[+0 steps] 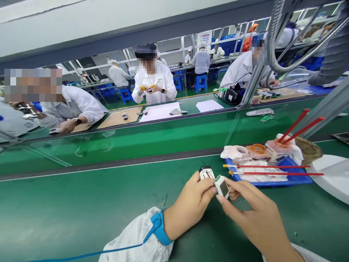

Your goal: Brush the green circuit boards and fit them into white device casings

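My left hand (188,207) is closed around a small white device body (206,172) with dark parts on top, held just above the green bench (81,211). My right hand (256,214) pinches a small flat white module with a grey screen (222,186) against that device. A blue wrist strap (160,227) with a coiled blue cord sits on my left wrist over a white sleeve.
A blue tray (300,180) to the right holds white pads, tape rolls (257,149) and red-handled swabs (272,167). A white round dish (332,174) lies at far right. Across the green conveyor (136,138), several people in white coats work at benches.
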Demonstrator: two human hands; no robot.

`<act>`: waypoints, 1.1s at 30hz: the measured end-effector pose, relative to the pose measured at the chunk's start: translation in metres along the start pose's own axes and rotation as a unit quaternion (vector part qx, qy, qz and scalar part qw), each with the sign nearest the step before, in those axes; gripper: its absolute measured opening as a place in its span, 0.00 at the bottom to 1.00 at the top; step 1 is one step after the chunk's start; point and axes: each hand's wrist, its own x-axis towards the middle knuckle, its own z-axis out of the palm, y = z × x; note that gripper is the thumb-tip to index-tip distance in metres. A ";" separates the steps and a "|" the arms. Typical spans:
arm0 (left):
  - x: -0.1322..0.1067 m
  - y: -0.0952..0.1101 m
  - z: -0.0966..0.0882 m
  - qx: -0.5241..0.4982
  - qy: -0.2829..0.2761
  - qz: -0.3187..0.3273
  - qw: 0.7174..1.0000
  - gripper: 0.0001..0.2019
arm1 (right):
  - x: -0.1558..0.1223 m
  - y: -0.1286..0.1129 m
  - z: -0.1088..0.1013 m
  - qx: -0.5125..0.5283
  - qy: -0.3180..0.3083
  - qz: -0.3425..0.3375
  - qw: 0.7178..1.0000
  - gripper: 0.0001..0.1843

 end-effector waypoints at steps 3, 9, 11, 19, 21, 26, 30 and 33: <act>0.000 0.000 0.002 -0.005 0.004 -0.003 1.000 0.11 | 0.002 -0.002 -0.001 0.017 -0.002 0.002 1.000 0.14; 0.002 -0.008 0.004 0.010 0.015 -0.005 1.000 0.10 | 0.000 -0.001 0.002 0.038 -0.030 0.047 0.998 0.15; 0.003 -0.011 0.005 0.022 0.015 -0.004 1.000 0.10 | -0.001 -0.001 0.003 0.036 -0.026 0.048 0.998 0.15; 0.003 -0.018 0.009 0.041 0.006 0.016 0.999 0.11 | -0.005 -0.001 0.007 0.037 -0.027 0.061 0.997 0.14; 0.004 -0.017 0.009 0.038 0.000 0.012 0.999 0.11 | -0.006 -0.001 0.007 0.046 -0.031 0.078 0.995 0.13; 0.005 -0.009 0.003 0.000 -0.033 -0.013 0.999 0.11 | 0.000 -0.001 0.005 0.112 -0.065 0.179 0.975 0.14; 0.004 -0.005 -0.003 -0.016 -0.068 -0.022 0.997 0.12 | 0.008 0.004 -0.001 0.182 -0.112 0.286 0.934 0.13; 0.004 -0.008 -0.002 0.011 -0.062 -0.010 0.998 0.16 | 0.010 0.008 -0.002 0.255 -0.139 0.350 0.891 0.15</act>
